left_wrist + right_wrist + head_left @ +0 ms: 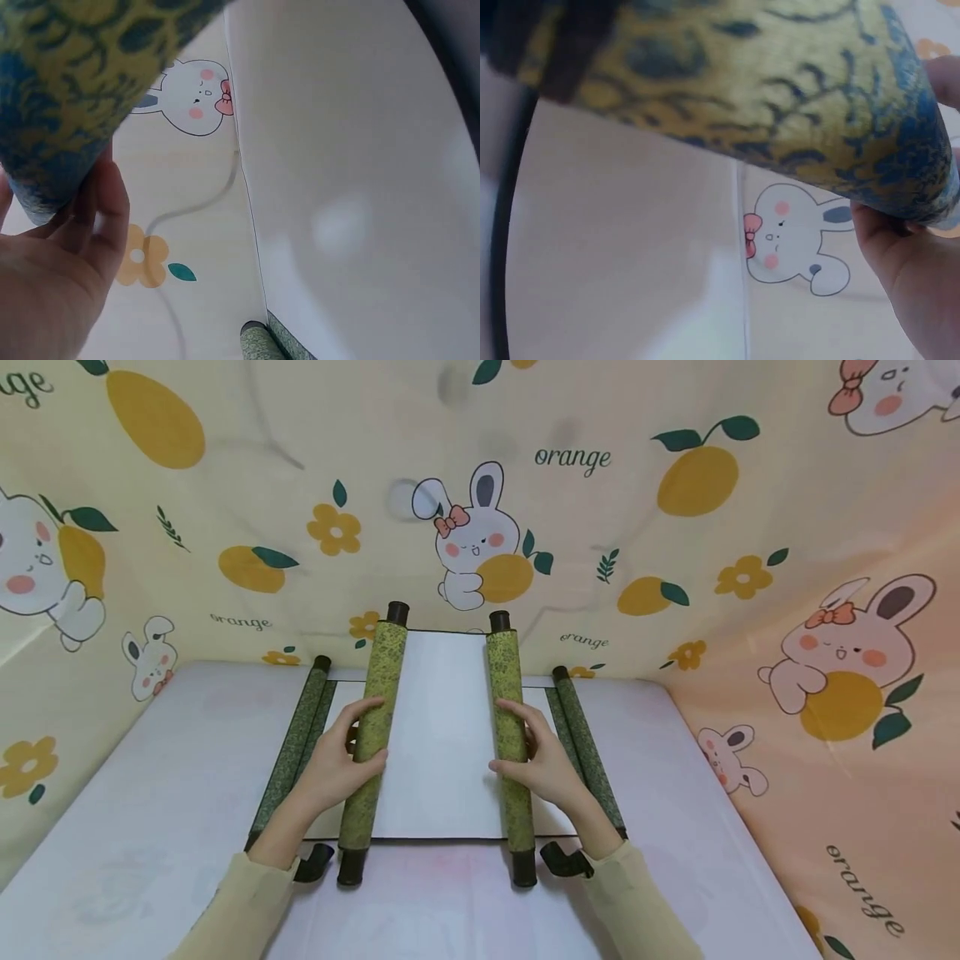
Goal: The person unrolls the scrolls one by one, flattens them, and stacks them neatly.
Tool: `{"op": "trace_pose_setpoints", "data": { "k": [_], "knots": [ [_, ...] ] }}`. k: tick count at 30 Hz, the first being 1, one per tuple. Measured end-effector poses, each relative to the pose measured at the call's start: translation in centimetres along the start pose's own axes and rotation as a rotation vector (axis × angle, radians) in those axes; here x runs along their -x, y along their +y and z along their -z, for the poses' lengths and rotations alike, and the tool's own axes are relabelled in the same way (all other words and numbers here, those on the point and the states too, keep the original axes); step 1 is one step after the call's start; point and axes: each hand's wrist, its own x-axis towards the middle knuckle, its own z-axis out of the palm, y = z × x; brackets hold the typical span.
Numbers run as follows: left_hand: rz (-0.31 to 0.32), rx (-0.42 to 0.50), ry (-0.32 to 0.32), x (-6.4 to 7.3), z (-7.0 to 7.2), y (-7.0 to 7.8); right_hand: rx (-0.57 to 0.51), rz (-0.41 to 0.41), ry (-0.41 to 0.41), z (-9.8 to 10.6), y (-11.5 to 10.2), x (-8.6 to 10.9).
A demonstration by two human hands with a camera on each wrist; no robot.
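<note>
Head view: left hand (336, 766) curls round the left roller (375, 731) of a yellow-green scroll, right hand (542, 758) curls round its right roller (512, 739), the white sheet (442, 735) spread between them; this scroll lies over a second, darker green scroll (294, 747) opened flat on the white desk (150, 827). Left wrist view: thumb and palm press the patterned roller (67, 97), white sheet (352, 165) alongside. Right wrist view: fingers hold the patterned roller (780, 97) above the white sheet (622, 255).
</note>
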Motion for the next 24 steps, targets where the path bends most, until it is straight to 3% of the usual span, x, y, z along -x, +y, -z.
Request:
{"op": "trace_pose_setpoints", "data": {
  "k": [8, 15, 24],
  "knots": [
    [-0.035, 0.04, -0.005, 0.1, 0.8, -0.3, 0.0, 0.012, 0.016, 0.1, 0.1, 0.1],
    [-0.095, -0.034, -0.002, 0.2, 1.3, -0.8, 0.017, 0.007, 0.017, 0.4, 0.2, 0.4],
    [-0.082, -0.081, -0.004, 0.1, 1.4, -0.7, 0.01, -0.035, 0.019, 0.7, 0.1, 0.5]
  ]
}}
